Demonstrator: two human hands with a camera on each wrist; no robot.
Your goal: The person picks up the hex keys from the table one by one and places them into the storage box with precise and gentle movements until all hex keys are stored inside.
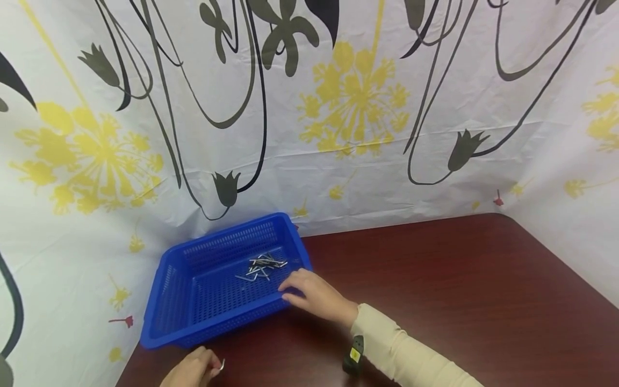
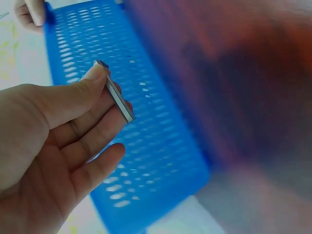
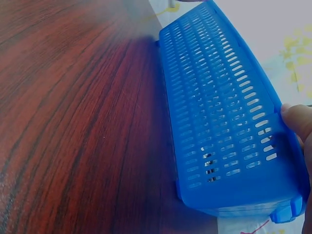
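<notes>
My left hand [image 1: 192, 368] pinches a small silver hex key [image 2: 118, 100] between thumb and fingers, just off the near left side of a blue plastic basket [image 1: 227, 318]. The key has a short bent end by the thumb tip, and its ring and little fingers extend loosely. On the basket's near right rim, my right hand [image 1: 316, 295] holds on, thumb [image 3: 296, 117] at the rim and fingers curled over into the basket. Inside lies a loose pile of several similar silver hex keys [image 1: 261, 264], toward the right half of the perforated floor.
The dark reddish wooden table [image 1: 435, 285] stretches to the right of the basket. A white cloth [image 1: 290, 188] with yellow and grey flowers hangs behind and at both sides. A black band with a yellow tag [image 1: 355, 355] is on my right wrist.
</notes>
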